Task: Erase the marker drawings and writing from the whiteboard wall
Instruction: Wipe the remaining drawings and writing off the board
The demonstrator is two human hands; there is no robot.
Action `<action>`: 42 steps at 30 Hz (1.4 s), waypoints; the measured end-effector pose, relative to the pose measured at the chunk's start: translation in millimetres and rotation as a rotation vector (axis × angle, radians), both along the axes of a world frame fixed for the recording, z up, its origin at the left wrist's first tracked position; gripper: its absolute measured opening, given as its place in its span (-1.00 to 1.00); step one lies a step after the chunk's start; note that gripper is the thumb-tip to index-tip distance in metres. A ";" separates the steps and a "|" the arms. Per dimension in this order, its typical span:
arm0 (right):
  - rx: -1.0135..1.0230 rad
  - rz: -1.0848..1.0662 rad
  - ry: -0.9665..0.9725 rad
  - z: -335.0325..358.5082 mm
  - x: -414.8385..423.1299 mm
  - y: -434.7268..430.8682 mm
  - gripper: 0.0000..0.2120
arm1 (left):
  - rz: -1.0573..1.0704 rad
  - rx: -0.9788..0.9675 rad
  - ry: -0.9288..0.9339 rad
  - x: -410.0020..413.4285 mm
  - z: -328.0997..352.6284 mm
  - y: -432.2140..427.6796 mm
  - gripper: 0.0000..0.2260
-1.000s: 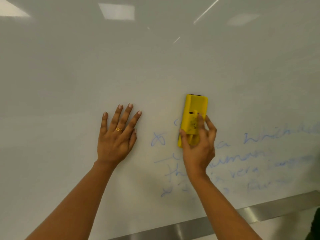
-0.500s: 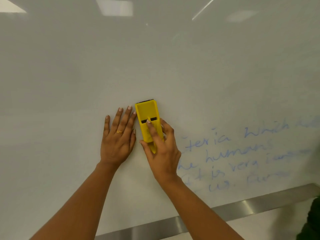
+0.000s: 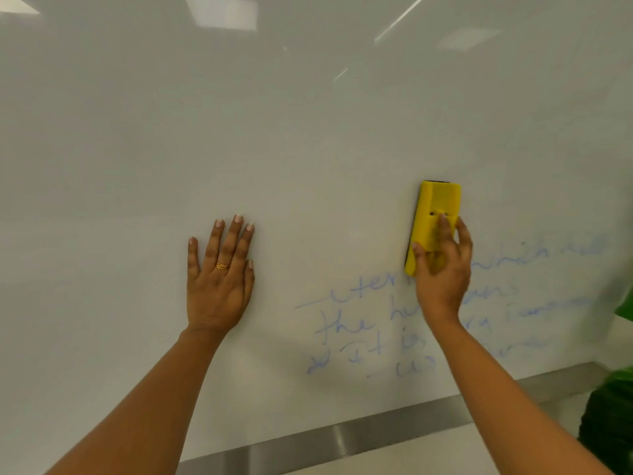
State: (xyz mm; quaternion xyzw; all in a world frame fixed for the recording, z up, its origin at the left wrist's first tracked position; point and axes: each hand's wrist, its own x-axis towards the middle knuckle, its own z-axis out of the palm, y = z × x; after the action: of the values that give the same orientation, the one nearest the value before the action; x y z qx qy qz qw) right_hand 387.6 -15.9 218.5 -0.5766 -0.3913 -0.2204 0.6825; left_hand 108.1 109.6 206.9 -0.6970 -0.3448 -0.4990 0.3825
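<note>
Two hands on the whiteboard, left hand flat, straight-fingered, grip released, right hand with grip grasping the eraser, upright against the board, over the writing's top line

Both bare forearms reach up and away from the near edge. The left hand is flat, palm facing away, with straight fingers slightly spread. Well to its right, the right hand grips a yellow rectangular plastic eraser, thumb on its left side and fingers across its back.
</note>
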 end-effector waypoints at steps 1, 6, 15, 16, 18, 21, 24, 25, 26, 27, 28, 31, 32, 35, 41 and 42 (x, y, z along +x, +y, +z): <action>0.008 0.005 0.031 0.6 3.7 -0.9 -0.47 | 0.001 -0.010 -0.001 0.1 -0.5 -0.8 -0.50; 0.009 0.003 0.150 1.9 -8.8 -1.1 -0.47 | -0.017 -0.056 0.020 -1.4 -1.0 -4.2 -0.48; -0.087 0.123 0.002 -20.2 -117.3 12.4 -0.48 | -0.073 -0.191 0.024 -4.1 -6.3 -17.7 -0.51; -0.095 0.138 -0.017 -21.6 -128.0 14.7 -0.47 | -0.068 -0.198 0.023 -4.1 -7.6 -19.4 -0.51; -0.111 0.162 -0.082 -26.1 -148.2 18.3 -0.45 | -0.057 -0.212 0.029 -4.8 -10.6 -22.4 -0.51; -0.152 0.178 -0.243 -36.9 -168.5 21.3 -0.41 | -0.056 -0.238 0.040 -7.5 -17.0 -25.6 -0.51; -0.179 0.197 -0.334 -42.6 -166.8 22.2 -0.40 | -0.070 -0.266 0.027 -9.3 -22.2 -28.2 -0.51; -0.180 0.200 -0.350 -42.7 -163.0 21.6 -0.40 | -0.073 -0.273 0.022 -9.9 -23.2 -28.9 -0.51; -0.182 0.201 -0.369 -42.9 -158.3 20.6 -0.41 | -0.076 -0.280 0.019 -10.7 -23.8 -29.6 -0.51; -0.187 0.198 -0.385 -43.0 -153.0 19.2 -0.41 | -0.079 -0.288 0.020 -11.6 -24.4 -30.2 -0.51; -0.191 0.192 -0.390 -43.4 -146.4 17.9 -0.42 | -0.080 -0.296 0.023 -12.6 -24.9 -30.5 -0.50; -0.192 0.174 -0.327 -44.0 -119.8 12.4 -0.45 | -0.075 -0.322 0.028 -14.1 -27.4 -31.0 -0.49; -0.186 0.165 -0.298 -43.5 -109.2 10.1 -0.45 | -0.074 -0.330 0.027 -13.9 -28.3 -31.4 -0.48; -0.183 0.141 -0.225 -39.8 -77.8 1.9 -0.46 | -0.078 -0.346 0.024 -14.1 -32.5 -33.0 -0.48; -0.169 0.120 -0.080 -35.8 -46.6 -7.7 -0.47 | -0.058 -0.350 0.027 -14.6 -36.8 -35.5 -0.47; -0.166 0.121 -0.059 -35.7 -47.8 -7.3 -0.48 | -0.057 -0.347 0.025 -14.2 -36.3 -35.9 -0.47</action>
State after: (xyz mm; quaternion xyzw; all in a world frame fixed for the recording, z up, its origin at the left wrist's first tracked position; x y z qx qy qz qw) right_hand 339.8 -23.3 182.8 -0.5999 -0.4622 -0.1627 0.6324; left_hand 94.0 73.7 170.6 -0.7683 -0.4009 -0.4339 0.2463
